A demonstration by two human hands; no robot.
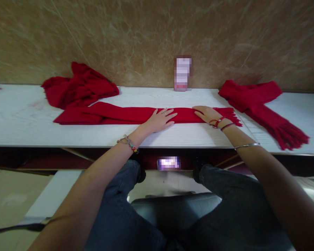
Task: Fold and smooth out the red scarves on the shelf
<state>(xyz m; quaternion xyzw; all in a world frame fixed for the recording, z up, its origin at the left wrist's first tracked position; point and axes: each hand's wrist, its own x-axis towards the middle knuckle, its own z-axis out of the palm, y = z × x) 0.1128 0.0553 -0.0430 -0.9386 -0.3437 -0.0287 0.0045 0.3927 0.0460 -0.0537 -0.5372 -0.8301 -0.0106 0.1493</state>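
A long red scarf [128, 115] lies folded lengthwise across the white table, with its fringe at the right end and a looser fold at the left. Flat on the scarf's middle rests my left hand [161, 120], fingers spread and a ring on one of them. My right hand [205, 113] lies on the scarf close to the fringe, its fingers stretched out toward the left. Both palms face down, so what is under them is hidden.
A crumpled red cloth [81, 87] sits behind the scarf at left. Another fringed red scarf [259, 104] lies bent at right. A blurred-out upright item [182, 74] stands at the marbled wall [141, 42]. The white table's [28, 134] front edge runs before my knees.
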